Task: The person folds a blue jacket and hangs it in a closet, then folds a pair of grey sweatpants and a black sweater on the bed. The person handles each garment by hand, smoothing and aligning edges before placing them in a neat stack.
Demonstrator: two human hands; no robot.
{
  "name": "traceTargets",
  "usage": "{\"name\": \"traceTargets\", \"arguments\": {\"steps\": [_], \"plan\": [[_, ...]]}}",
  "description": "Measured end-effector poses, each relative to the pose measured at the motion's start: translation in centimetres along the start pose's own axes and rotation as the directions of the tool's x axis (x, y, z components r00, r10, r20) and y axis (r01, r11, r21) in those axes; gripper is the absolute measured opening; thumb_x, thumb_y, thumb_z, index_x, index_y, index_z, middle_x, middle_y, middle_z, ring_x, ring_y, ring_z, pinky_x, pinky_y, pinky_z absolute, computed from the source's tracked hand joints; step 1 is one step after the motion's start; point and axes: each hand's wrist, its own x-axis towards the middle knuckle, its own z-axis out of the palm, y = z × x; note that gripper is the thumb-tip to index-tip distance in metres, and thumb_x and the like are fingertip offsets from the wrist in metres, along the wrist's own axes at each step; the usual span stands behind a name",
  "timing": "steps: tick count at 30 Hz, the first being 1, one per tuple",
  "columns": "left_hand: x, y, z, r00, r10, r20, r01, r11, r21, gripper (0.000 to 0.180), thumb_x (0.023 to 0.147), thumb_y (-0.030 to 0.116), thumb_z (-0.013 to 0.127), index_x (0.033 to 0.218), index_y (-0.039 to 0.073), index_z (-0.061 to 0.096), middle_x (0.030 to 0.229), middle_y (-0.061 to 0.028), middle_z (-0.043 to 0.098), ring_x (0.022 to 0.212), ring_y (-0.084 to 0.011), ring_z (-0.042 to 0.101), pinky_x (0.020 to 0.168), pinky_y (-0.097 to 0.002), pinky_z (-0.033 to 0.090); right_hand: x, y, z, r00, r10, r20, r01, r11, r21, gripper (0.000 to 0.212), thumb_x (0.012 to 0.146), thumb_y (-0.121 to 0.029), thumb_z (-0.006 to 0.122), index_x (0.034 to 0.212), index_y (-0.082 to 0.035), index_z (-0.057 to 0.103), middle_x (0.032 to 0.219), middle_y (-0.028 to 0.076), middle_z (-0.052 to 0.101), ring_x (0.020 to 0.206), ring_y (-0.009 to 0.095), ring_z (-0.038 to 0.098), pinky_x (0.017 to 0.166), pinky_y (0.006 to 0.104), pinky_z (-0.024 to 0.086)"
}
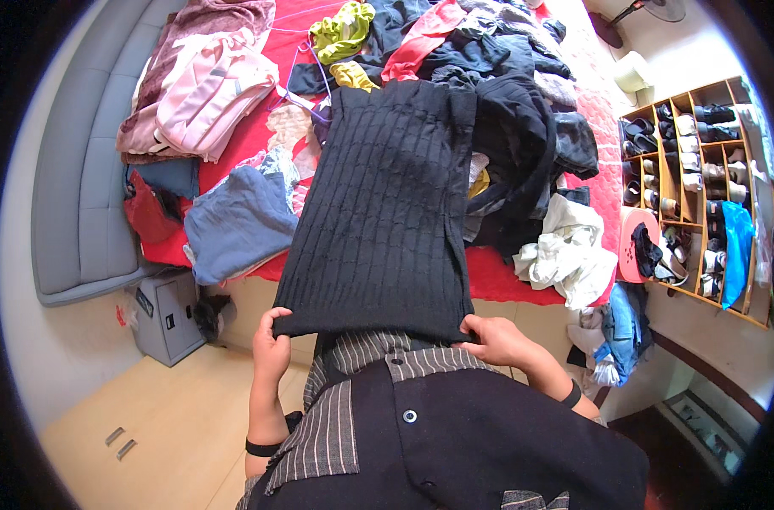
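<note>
A black ribbed knit skirt [378, 204] is spread flat, its far part on the red-covered bed [506, 276] and its near edge drawn out towards me. My left hand [272, 344] pinches the near left corner, thumb on top. At the near right corner my right hand [491, 342] grips the same edge, so the hem runs nearly straight between them. Left of the skirt lies a folded blue garment [241, 223]. A heap of dark clothes [519, 136] borders its right side, with a crumpled white garment [567, 246] close to the bed's near edge.
A pink backpack [213, 98] rests at the bed's far left, by the grey padded headboard [85, 161]. Purple hangers [306, 64] lie beyond the skirt. A small grey safe [168, 319] stands below left. On the right are a wooden shoe rack [689, 183] and piled clothes [621, 331].
</note>
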Motion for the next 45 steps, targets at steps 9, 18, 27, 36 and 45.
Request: {"name": "traceTargets", "arguments": {"steps": [9,18,27,36,45], "plan": [[-1.0,-0.3,-1.5,0.997,-0.080,-0.002,0.079,0.979,0.189,0.027,0.061,-0.004,0.037,0.080,0.001,0.054,0.069,-0.0040,0.051,0.066,-0.0123,0.048,0.063,-0.0232,0.039,1.1,-0.8,-1.7,0.976,-0.053,0.209,0.046,0.998,0.037,0.029,0.077,-0.032,0.058,0.086,-0.005,0.054,0.074,0.016,0.060,0.071,0.031,0.058,0.062,0.0389,0.044],[-0.9,-1.0,-3.9,0.979,-0.199,-0.042,0.202,0.971,0.129,0.026,0.063,-0.005,0.037,0.079,0.002,0.056,0.070,0.0000,0.050,0.062,-0.0067,0.043,0.056,-0.0190,0.034,3.1,-1.0,-2.2,0.761,-0.328,0.559,-0.231,0.668,0.707,0.027,0.088,-0.027,0.050,0.083,-0.001,0.055,0.075,-0.006,0.052,0.072,0.003,0.045,0.061,0.0222,0.039],[7.8,2.6,-3.3,0.998,-0.053,0.027,0.048,0.988,0.148,0.028,0.065,-0.007,0.039,0.087,0.001,0.054,0.086,-0.0037,0.056,0.085,-0.0122,0.051,0.078,-0.0231,0.039,7.2,-0.5,-5.4,0.951,-0.018,0.308,-0.268,0.446,0.854,0.023,0.087,-0.030,0.052,0.082,-0.008,0.051,0.069,0.006,0.062,0.063,0.013,0.062,0.055,0.0223,0.046],[26.3,12.3,1.7,0.898,0.440,-0.020,-0.390,0.774,-0.498,0.050,0.085,0.009,0.051,0.129,0.002,0.027,0.112,-0.0127,0.050,0.097,-0.0172,0.051,0.089,-0.0279,0.037,13.6,0.1,-20.0,0.737,0.083,-0.670,0.622,0.303,0.722,0.038,0.088,-0.019,0.047,0.119,-0.003,0.033,0.092,0.011,0.059,0.069,0.015,0.060,0.060,0.0233,0.046],[32.0,-4.2,12.1,0.771,-0.567,0.289,0.635,0.649,-0.419,0.062,0.079,0.040,0.057,0.124,0.004,0.034,0.120,-0.0085,0.042,0.109,-0.0213,0.042,0.090,-0.0369,0.036,20.9,10.7,-9.0,0.789,0.612,-0.047,-0.179,0.302,0.936,0.036,0.084,-0.038,0.050,0.106,-0.009,0.050,0.101,0.003,0.057,0.081,0.015,0.055,0.069,0.0307,0.045]]}}
